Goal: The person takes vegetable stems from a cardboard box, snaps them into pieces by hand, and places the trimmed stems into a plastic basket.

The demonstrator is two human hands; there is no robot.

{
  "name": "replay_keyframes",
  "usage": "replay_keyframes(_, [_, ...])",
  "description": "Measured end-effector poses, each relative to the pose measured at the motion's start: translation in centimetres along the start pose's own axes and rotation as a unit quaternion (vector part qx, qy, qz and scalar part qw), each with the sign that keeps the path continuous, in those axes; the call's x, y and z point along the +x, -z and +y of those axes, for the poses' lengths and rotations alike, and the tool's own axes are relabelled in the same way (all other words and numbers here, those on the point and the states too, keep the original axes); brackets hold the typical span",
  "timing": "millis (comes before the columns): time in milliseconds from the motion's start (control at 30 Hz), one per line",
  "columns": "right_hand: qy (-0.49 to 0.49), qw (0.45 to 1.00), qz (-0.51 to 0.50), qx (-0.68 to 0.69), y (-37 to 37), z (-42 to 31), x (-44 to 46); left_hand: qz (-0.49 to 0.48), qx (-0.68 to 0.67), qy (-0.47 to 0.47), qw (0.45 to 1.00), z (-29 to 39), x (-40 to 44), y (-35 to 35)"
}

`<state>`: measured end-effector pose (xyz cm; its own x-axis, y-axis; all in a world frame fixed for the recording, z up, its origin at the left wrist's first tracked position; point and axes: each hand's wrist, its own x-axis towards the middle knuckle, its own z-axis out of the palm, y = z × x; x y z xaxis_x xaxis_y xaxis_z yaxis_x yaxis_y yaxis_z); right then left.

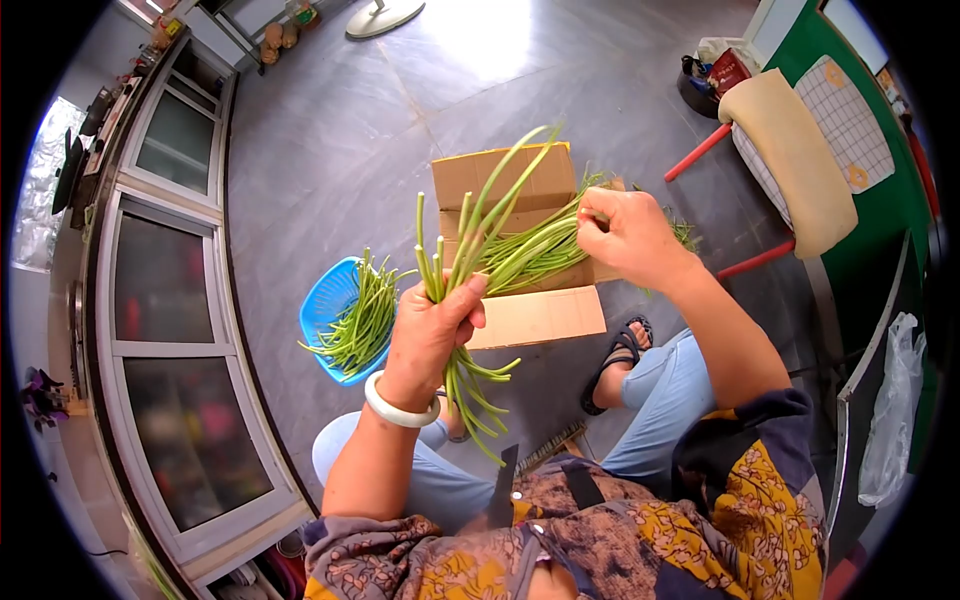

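My left hand point(432, 325) is closed around a bundle of long green stems point(488, 235) that look like garlic scapes. Their cut upper ends fan out above the fist, and the lower ends curl down below it. To the right, my right hand point(640, 235) is raised over the box with its fingers pinched together; what they hold, if anything, is hidden. Beneath both hands, an opened cardboard box point(540, 318) carries a pile of the same stems point(545, 250). Left of my left hand, a blue plastic basket point(318, 300) contains shorter stems point(365, 318).
Glass-fronted cabinets point(170, 300) line the left side. A chair with a padded back point(790, 160) and red legs stands at the right, near a dark bin point(697, 90). A round stand base point(385, 20) rests on the grey tiled floor point(330, 130). A plastic bag point(890, 420) hangs at right.
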<state>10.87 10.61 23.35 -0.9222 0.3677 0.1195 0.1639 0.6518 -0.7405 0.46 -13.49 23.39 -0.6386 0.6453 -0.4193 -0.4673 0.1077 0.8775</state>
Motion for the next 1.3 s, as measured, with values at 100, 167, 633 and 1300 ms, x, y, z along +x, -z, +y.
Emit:
replay_keyframes(100, [-0.012,0.999,0.047,-0.019,-1.0,0.6,0.5,-0.003,-0.003,0.006,1.0,-0.5,0.2,-0.5])
replay_keyframes(167, [-0.055,0.997,0.056,0.028,-1.3,0.6,0.7,0.001,0.001,0.007,1.0,-0.5,0.3,-0.7])
replay_keyframes(633, [0.182,0.982,-0.048,0.03,-2.7,-2.7,-1.5,-0.078,0.074,0.051,0.993,-0.5,0.1,-0.8])
replay_keyframes(1300, [0.247,0.954,-0.113,-0.126,-1.9,-1.2,-1.4,-0.119,0.086,0.066,0.987,-1.4,0.5,0.9])
